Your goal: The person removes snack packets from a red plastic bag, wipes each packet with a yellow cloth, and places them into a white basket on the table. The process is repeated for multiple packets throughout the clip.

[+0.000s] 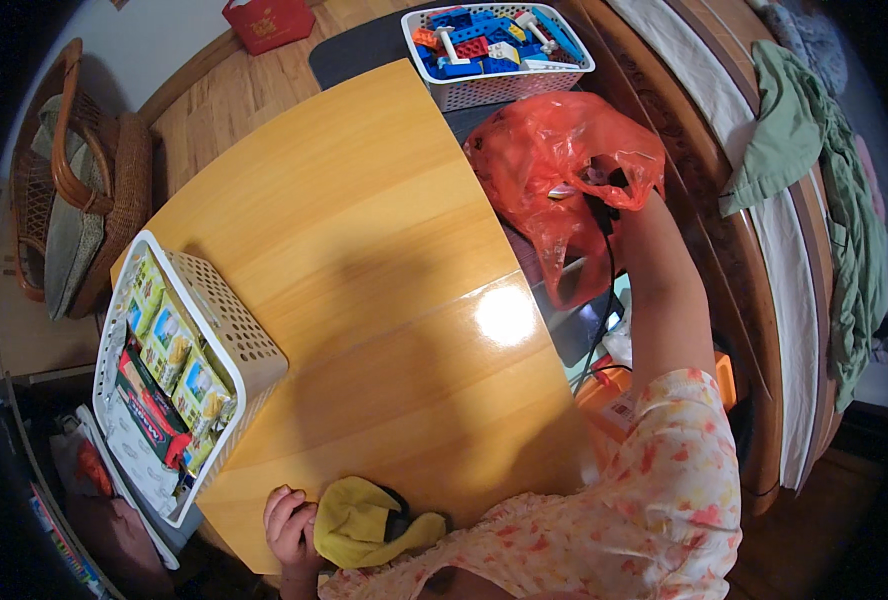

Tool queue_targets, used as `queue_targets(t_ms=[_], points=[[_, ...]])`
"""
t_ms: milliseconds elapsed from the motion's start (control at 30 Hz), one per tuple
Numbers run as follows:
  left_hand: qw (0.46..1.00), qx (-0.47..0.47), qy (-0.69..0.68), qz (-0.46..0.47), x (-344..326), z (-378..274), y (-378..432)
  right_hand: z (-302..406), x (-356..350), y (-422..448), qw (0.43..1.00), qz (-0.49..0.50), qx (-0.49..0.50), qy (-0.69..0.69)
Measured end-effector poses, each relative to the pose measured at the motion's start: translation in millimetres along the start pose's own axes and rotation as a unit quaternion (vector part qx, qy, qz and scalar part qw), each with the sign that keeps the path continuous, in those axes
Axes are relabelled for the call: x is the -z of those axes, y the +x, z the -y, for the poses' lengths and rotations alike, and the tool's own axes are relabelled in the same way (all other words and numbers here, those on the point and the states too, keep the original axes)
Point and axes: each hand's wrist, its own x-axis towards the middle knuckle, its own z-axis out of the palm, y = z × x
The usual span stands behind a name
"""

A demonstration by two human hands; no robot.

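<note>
My left hand [290, 527] is at the near edge of the wooden table, its fingers curled and the thumb side against a yellow-green cloth item [354, 521]. That item is soft and folded, with a dark patch inside; its exact kind is unclear. My right arm [665, 292] reaches past the table's right edge to a crumpled red plastic bag [556, 142]. The right hand is hidden in or behind the bag's opening, so its grip cannot be seen. A black cable [610, 277] hangs down from the bag's opening.
A white perforated basket [245, 345] of packaged snacks stands on the table's left. Another basket [504, 86], full of toy building bricks, sits beyond the bag. An orange container [609, 401] is below my right arm. A wicker chair [133, 180] stands left; green clothing [781, 127] lies right.
</note>
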Motion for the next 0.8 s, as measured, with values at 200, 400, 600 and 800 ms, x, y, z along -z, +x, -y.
queue_targets(t_ms=[200, 400, 600, 800], points=[[1.0, 0.005, 0.001, 0.009, 1.7, -0.3, 0.1, 7.2, 9.2, -1.6, 0.999, -0.006, 0.007, 0.037], [1.0, 0.004, -0.014, 0.017, 4.8, -3.4, 6.5, 2.5, 28.1, -20.0, 0.974, -0.004, -0.001, 0.225], [0.999, 0.014, -0.044, 0.016, 6.8, -9.7, 9.0, 4.5, 64.2, -57.4, 0.822, 0.067, -0.048, 0.564], [0.998, 0.004, -0.058, 0.006, 6.5, -11.4, 9.8, 39.5, 80.5, -84.0, 0.924, 0.147, -0.002, 0.352]])
